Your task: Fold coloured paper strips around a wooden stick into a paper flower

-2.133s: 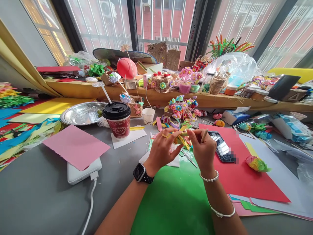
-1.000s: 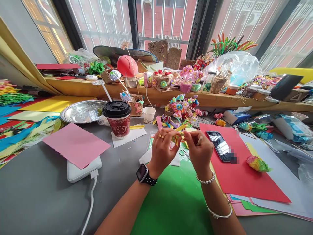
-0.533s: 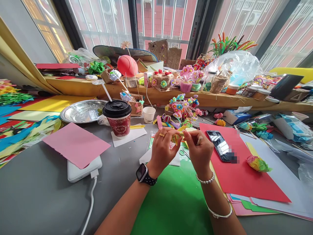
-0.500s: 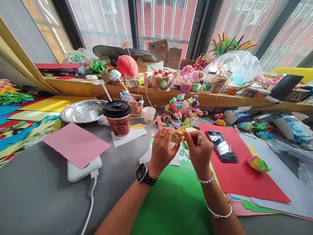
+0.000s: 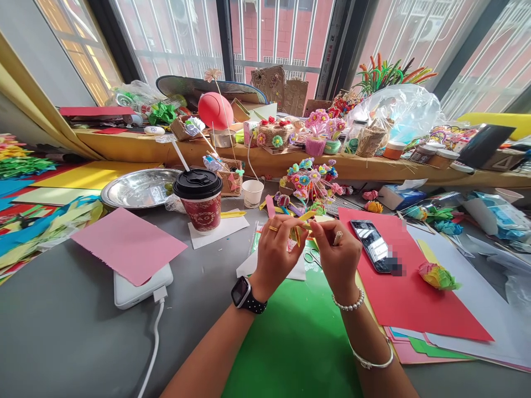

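Above the green mat (image 5: 294,342), my left hand (image 5: 276,251) and my right hand (image 5: 340,254) meet at the fingertips. Between them is a narrow yellow paper strip (image 5: 307,216), folded or looped, with one end hanging below the left fingers. Both hands pinch it. A pale rolled end (image 5: 338,237) pokes out from the curled fingers of my right hand; its other part is hidden in the palm. Just behind the hands lie scissors (image 5: 312,257), partly covered, and a pink paper strip (image 5: 270,206).
A lidded cup (image 5: 199,202) with a straw and a metal plate (image 5: 136,189) stand left. Pink paper (image 5: 130,246) covers part of a white power bank (image 5: 143,290). Right, red paper (image 5: 423,304) bears a phone (image 5: 373,246) and a paper flower (image 5: 438,275). Crafts line the ledge (image 5: 257,166).
Both hands stay in nearly the same place, still on the yellow strip. The strip's upper part shows slightly differently between the fingertips.
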Tool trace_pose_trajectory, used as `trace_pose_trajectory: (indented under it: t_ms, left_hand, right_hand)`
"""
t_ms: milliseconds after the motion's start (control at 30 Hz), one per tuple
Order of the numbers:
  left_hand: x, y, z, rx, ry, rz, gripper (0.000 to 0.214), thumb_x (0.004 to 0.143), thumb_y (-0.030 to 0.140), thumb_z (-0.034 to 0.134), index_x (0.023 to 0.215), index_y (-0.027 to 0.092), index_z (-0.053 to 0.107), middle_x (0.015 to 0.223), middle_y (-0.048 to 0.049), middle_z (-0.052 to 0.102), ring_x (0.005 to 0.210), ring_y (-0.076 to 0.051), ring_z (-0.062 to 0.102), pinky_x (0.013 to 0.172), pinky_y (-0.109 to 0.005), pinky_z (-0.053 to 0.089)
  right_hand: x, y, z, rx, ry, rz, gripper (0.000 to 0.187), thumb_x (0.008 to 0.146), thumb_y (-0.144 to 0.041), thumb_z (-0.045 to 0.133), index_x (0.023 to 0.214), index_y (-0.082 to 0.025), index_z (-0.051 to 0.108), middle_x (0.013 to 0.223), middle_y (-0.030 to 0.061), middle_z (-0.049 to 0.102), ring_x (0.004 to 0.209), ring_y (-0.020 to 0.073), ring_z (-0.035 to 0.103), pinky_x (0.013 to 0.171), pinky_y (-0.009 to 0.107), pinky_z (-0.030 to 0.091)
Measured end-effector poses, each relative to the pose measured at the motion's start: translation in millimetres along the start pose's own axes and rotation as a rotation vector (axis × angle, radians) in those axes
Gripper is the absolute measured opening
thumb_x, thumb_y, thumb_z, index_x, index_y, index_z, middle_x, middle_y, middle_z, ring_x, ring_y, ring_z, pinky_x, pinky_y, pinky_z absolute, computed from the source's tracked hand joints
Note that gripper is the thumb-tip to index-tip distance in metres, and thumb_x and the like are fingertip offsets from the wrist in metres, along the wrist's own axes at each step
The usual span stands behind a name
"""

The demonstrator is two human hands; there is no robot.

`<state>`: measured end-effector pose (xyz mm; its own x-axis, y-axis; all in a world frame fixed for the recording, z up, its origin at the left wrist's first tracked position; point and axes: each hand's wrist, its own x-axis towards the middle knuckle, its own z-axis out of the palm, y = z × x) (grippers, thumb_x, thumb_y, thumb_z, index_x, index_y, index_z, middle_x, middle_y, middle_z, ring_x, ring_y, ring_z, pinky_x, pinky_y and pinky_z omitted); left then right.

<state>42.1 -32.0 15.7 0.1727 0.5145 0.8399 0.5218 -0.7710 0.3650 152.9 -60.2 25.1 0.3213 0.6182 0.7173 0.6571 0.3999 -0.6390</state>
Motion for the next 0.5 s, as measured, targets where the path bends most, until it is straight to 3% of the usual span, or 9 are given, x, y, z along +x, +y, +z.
trace_pose_trajectory:
  t_ms: [500]
  left_hand:
    - [-0.5,0.4,0.1,0.007,0.008,0.005,0.014,0.073,0.019,0.055,0.087,0.017,0.050,0.084,-0.0049,0.054,0.083,-0.015,0.050,0.077,-0.030,0.042]
  right_hand:
    - [-0.1,0.6,0.3,0.025,-0.003,-0.006,0.016,0.076,-0.029,0.055,0.067,-0.015,0.057,0.053,-0.0026,0.055,0.042,0.0062,0.041,0.040,0.019,0.031]
